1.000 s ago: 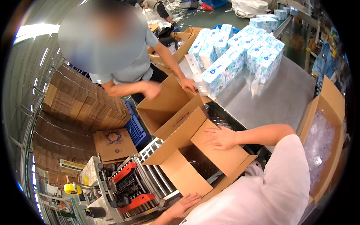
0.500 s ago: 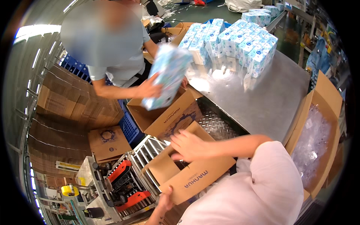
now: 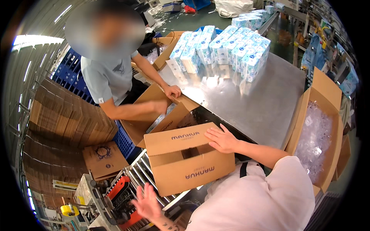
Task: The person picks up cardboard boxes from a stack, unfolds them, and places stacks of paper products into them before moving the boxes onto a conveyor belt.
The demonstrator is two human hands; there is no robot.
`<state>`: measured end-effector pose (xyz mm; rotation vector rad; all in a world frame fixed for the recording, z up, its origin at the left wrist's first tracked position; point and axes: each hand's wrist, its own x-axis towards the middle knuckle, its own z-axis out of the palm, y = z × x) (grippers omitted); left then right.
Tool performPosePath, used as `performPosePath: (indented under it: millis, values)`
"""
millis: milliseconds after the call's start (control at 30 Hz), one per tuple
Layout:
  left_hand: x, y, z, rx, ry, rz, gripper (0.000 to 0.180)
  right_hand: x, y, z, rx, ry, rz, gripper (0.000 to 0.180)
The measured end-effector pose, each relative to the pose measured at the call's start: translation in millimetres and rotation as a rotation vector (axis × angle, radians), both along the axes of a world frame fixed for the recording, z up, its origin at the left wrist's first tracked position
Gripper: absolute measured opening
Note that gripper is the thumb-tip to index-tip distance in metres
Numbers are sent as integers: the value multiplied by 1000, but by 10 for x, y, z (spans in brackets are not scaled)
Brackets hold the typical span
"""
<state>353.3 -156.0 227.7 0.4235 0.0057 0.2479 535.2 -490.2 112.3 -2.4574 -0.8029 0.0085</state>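
Note:
A brown cardboard box (image 3: 165, 181) rests on the roller conveyor in front of me. Its far flap (image 3: 165, 143) leans inward and a dark gap shows between it and the near flap. My right hand (image 3: 222, 139) lies on the right end of that far flap, fingers stretched. Off the box's near left corner, my left hand (image 3: 147, 203) is raised with spread fingers, holding nothing. Just beyond stands a second open box (image 3: 140, 125), where a co-worker's hand reaches in over a pale blue pack (image 3: 163, 117).
Several blue-and-white tissue packs (image 3: 235, 48) stand on the metal table (image 3: 273, 96). A carton of clear plastic (image 3: 316, 142) is at right. Flattened cartons (image 3: 58, 119) are stacked at left. A red-and-black taping machine (image 3: 119, 192) sits over the conveyor, near my left hand.
My left hand let go of the near flap and moved left. My right hand shifted right onto the far flap, which has folded inward. The co-worker's pack went down into the other box.

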Motion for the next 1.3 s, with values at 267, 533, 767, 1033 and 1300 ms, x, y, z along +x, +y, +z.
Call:
performPosePath:
  millis: [267,533,767,1033,1300]
  values:
    - [-180,1557,-1337,791,993,386,45,-90,43,-579,228,-61,-109,45]
    - [25,1686,-2725,1811,1007,256,66,-186,180,-1344,385,587,-516,54]
    - [-212,1712,-2336,1661,1247,15,71,-118,3,-1461,591,683,-714,65]
    - [-855,1794,-2226,1221,1269,-227,51,393,-153,-1507,718,1022,-430,74]
    - [-1365,1469,-1599,1141,1540,-129,43,721,462,-1956,308,846,-797,76]
